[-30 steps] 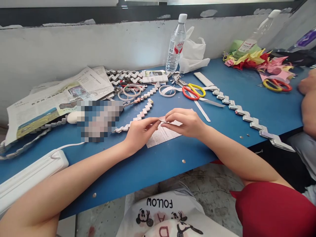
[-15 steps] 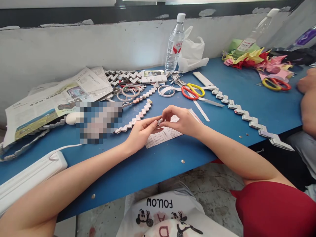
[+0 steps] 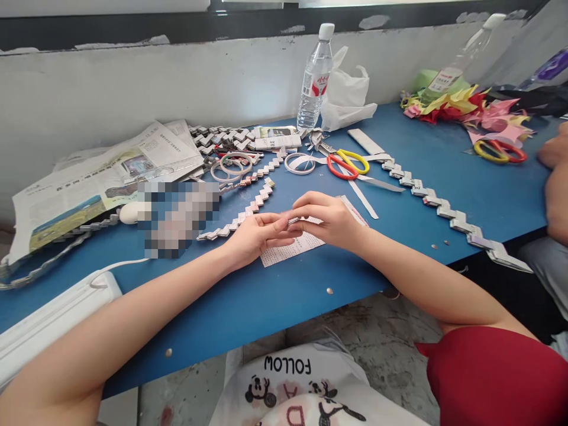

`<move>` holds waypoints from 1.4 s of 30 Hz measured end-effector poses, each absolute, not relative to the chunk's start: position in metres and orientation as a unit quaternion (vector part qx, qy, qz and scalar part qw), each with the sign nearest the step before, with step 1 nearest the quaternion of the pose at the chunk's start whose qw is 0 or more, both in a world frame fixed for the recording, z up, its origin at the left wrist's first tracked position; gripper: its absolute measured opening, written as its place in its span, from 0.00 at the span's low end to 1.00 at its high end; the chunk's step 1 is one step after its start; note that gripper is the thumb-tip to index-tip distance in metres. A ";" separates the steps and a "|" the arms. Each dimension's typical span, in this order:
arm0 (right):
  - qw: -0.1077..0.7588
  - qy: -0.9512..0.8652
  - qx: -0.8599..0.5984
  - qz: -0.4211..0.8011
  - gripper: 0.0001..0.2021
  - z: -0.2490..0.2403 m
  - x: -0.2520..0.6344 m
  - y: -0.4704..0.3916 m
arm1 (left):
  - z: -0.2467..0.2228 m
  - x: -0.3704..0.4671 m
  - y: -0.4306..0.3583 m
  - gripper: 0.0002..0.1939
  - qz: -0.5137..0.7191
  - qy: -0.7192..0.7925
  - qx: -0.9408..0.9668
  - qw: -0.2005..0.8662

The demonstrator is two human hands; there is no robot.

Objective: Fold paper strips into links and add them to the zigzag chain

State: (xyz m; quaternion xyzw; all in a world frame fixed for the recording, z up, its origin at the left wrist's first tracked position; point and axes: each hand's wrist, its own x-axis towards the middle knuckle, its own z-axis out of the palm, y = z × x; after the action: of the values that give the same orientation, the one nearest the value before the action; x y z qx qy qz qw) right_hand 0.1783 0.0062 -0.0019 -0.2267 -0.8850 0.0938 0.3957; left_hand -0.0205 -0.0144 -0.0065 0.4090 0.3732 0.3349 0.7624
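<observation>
A small folded paper piece (image 3: 293, 221) is pinched between my two hands, mostly covered by fingers. My left hand (image 3: 261, 236) grips it from the left with thumb and fingers. From the right, the fingertips of my right hand (image 3: 326, 220) close on the same piece. Under the hands lies a printed paper sheet (image 3: 284, 253) on the blue table (image 3: 266, 302). A short zigzag chain of folded paper (image 3: 239, 218) rests just behind my left hand. Beyond my right hand are paper strips (image 3: 364, 200) and scissors with red and yellow handles (image 3: 341, 164).
Newspapers (image 3: 133, 160) and tape rolls (image 3: 231, 168) lie at the back left. A water bottle (image 3: 315, 89) stands by a white bag (image 3: 348, 94). A long paper chain (image 3: 444, 210) runs right, near another person's arm (image 3: 557, 189). A white power strip (image 3: 66, 319) is front left.
My hands have shifted slightly around the small paper piece. My right fingers are now flatter and more extended over it, and the piece appears turned more level.
</observation>
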 end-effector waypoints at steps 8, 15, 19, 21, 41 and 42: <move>0.362 -0.907 -0.214 -0.015 0.06 -0.002 0.173 0.003 | -0.004 -0.022 -0.014 0.16 0.294 0.368 0.411 0.780; 0.393 -0.895 -0.208 -0.044 0.06 -0.002 0.171 0.000 | -0.004 -0.021 -0.012 0.16 0.294 0.362 0.411 0.783; 0.398 -0.892 -0.215 0.021 0.07 -0.004 0.176 0.003 | -0.005 -0.021 -0.011 0.17 0.317 0.392 0.410 0.760; 0.377 -0.899 -0.209 0.071 0.08 -0.003 0.180 0.006 | -0.004 -0.021 -0.012 0.18 0.324 0.409 0.414 0.746; 0.371 -0.802 -0.365 0.295 0.10 0.002 0.171 0.001 | -0.008 -0.013 -0.019 0.21 0.382 0.415 0.488 0.666; 0.370 -0.794 -0.369 0.310 0.10 0.003 0.172 0.002 | -0.007 -0.013 -0.020 0.21 0.383 0.413 0.497 0.660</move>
State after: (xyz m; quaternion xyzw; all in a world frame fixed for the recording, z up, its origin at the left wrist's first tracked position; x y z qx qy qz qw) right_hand 0.1716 0.0017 0.0026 -0.3687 -0.7945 0.3102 0.3696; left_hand -0.0132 -0.0195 -0.0074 0.4966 0.4131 0.3829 0.6604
